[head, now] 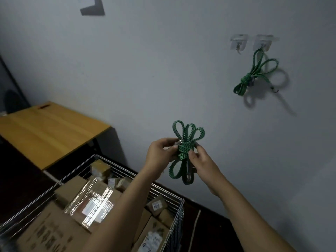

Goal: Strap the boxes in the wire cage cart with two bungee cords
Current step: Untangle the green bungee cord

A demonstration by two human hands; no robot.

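head view: only camera
held cord: green bungee cord (185,148) was bundled in loops, wrapped round its own middle, raised before the wall above the cart's far corner
handling: looked light, soft, stretchy; metal hook ends stiff, so probably best taken at a hook to unwind the wrap
left hand (160,151): fingers curled, pinched the bundle's left side beside a metal hook
right hand (200,160): fingers curled, pinched the wrap from the right
second cord (254,73): hung bundled from a wall hook (261,45), well apart
wire cage cart (127,171): below the hands, boxes (72,191) inside, nothing strapped across yet
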